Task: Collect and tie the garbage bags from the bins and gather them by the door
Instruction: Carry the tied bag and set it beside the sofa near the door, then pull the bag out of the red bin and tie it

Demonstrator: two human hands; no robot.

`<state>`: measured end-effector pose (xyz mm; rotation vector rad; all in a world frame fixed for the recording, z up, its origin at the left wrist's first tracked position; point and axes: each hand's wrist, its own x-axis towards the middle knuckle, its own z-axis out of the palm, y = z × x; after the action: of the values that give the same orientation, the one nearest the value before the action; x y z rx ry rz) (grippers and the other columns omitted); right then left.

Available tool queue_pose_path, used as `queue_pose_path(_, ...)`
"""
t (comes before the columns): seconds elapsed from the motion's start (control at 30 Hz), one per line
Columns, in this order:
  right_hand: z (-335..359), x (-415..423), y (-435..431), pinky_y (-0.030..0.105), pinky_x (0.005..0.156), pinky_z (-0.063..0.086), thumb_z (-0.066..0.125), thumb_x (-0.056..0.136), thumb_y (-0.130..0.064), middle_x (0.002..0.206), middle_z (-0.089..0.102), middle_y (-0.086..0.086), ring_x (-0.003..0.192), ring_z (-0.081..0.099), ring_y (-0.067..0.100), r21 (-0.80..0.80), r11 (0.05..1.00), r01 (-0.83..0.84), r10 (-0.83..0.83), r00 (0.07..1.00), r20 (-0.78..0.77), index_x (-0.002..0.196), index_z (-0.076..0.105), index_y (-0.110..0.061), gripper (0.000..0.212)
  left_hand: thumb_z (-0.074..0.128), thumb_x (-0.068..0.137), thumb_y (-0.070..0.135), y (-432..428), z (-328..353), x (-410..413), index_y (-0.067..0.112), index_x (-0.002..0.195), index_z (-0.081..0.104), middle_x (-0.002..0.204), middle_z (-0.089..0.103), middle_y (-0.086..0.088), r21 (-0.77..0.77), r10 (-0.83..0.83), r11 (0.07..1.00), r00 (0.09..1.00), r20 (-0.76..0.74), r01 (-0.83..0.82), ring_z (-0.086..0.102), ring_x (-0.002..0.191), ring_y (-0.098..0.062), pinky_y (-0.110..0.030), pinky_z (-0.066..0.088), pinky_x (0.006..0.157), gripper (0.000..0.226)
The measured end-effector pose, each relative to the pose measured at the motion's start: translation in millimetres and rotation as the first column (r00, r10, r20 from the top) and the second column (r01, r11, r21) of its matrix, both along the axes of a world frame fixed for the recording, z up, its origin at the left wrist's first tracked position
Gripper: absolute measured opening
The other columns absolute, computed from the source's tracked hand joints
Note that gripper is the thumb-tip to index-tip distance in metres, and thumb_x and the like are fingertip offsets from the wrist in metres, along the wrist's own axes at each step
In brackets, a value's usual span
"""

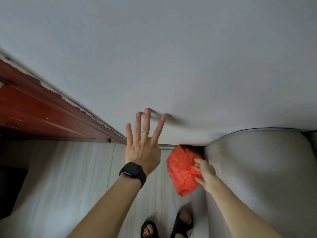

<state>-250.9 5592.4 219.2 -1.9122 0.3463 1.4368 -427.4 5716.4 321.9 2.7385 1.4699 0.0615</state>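
I'm holding my left hand (pixel 143 152) open, fingers spread, by the wall (pixel 171 66). My right hand (pixel 205 170) is pinching the red bag (pixel 181 174) by its knot at the floor's (pixel 68 177) wall edge. I'm risking it slipping from so thin a pinch.

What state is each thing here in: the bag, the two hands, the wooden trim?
red bag: top knotted shut, held at the knot.
right hand: fingers curled on the bag's knot.
left hand: fingers straight and spread, holding nothing.
red wooden trim: paint flaking along its edge.
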Motion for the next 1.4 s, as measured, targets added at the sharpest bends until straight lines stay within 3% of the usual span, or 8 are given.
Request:
queue_pose_path(0.17,-32,11,-3,0.043,0.107,0.041,0.06,0.092,-0.026,0.12,0.062,0.005,0.111,0.054,0.017,-0.064,0.994,-0.093,0.09,0.995,-0.035,0.106,0.063,-0.013,0.019,0.059,0.075,0.011,5,-19,-1,0.033,0.156,0.003,0.16,-0.024,-0.011,0.049,-0.02,0.999,1.0,0.008,0.02,-0.007,0.15,-0.037,-0.064,0.015,0.115,0.101)
queue_pose_path(0.27,-31,10,-7,0.037,0.093,0.039,0.061,0.092,-0.027,0.115,0.06,0.001,0.108,0.052,0.018,-0.093,0.973,-0.21,0.208,0.978,-0.037,0.115,0.062,-0.014,0.027,0.055,0.073,0.007,7,-18,-2,0.035,0.155,0.002,0.16,-0.025,-0.01,0.049,-0.033,0.998,0.999,0.009,0.033,-0.008,0.15,-0.036,-0.064,0.012,0.116,0.102)
queue_pose_path(0.37,-6,3,-12,0.031,0.075,0.042,0.058,0.094,-0.025,0.093,0.06,0.001,0.088,0.054,0.018,-0.099,0.928,-0.359,0.363,0.931,0.03,0.091,0.061,-0.015,0.011,0.053,0.074,0.005,2,-3,-6,0.036,0.155,-0.002,0.161,-0.022,-0.01,-0.009,-0.034,0.999,0.999,0.001,0.034,-0.006,0.151,-0.033,-0.062,0.009,0.116,0.103)
queue_pose_path(0.53,83,-30,1,0.028,0.053,0.027,0.049,0.091,-0.025,0.058,0.044,-0.005,0.053,0.04,0.012,-0.144,0.653,-0.744,0.753,0.616,0.23,0.056,0.038,-0.022,0.037,0.045,0.088,0.023,-7,55,-25,0.039,0.152,-0.015,0.162,-0.02,-0.003,-0.262,-0.038,0.965,0.98,-0.196,-0.015,-0.023,0.147,-0.032,-0.061,-0.006,0.117,0.089)
queue_pose_path(0.67,209,-63,23,0.031,0.072,0.046,0.046,0.092,-0.036,0.094,0.067,-0.002,0.086,0.061,0.017,-0.14,0.446,-0.884,0.856,0.376,0.355,0.094,0.061,-0.02,0.021,0.041,0.091,0.027,-11,140,-51,0.038,0.153,-0.004,0.164,0.002,-0.005,-0.377,0.061,0.918,0.983,-0.171,-0.122,-0.015,0.15,-0.028,-0.057,-0.006,0.118,0.078)
queue_pose_path(1.0,508,-170,66,0.033,0.094,0.049,0.048,0.094,-0.049,0.11,0.065,-0.019,0.109,0.058,0.007,-0.131,0.056,-0.99,0.61,-0.069,0.789,0.101,0.06,-0.034,0.021,0.04,0.091,0.038,-44,356,-178,0.033,0.148,0.027,0.156,0.031,-0.001,-0.323,0.296,0.909,0.953,0.062,-0.262,0.012,0.149,-0.022,-0.053,0.007,0.119,0.06)
queue_pose_path(1.2,604,-255,77,0.034,0.089,0.052,0.046,0.097,-0.048,0.104,0.068,-0.012,0.099,0.064,0.009,-0.053,-0.154,-0.987,0.342,-0.104,0.934,0.096,0.061,-0.033,0.021,0.043,0.09,0.037,-85,448,-295,0.036,0.142,0.037,0.149,0.043,0.006,-0.016,0.446,0.894,0.884,0.139,-0.448,0.025,0.145,-0.018,-0.047,0.017,0.118,0.052)
queue_pose_path(1.4,655,-364,70,0.028,0.096,0.045,0.053,0.097,-0.038,0.112,0.064,-0.014,0.106,0.058,0.011,-0.062,-0.415,-0.908,-0.009,-0.064,0.998,0.107,0.065,-0.034,0.017,0.044,0.093,0.042,-161,508,-409,0.037,0.145,0.038,0.149,0.044,0.008,0.14,0.725,0.64,0.654,0.217,-0.756,0.031,0.143,-0.018,-0.045,0.023,0.117,0.053)
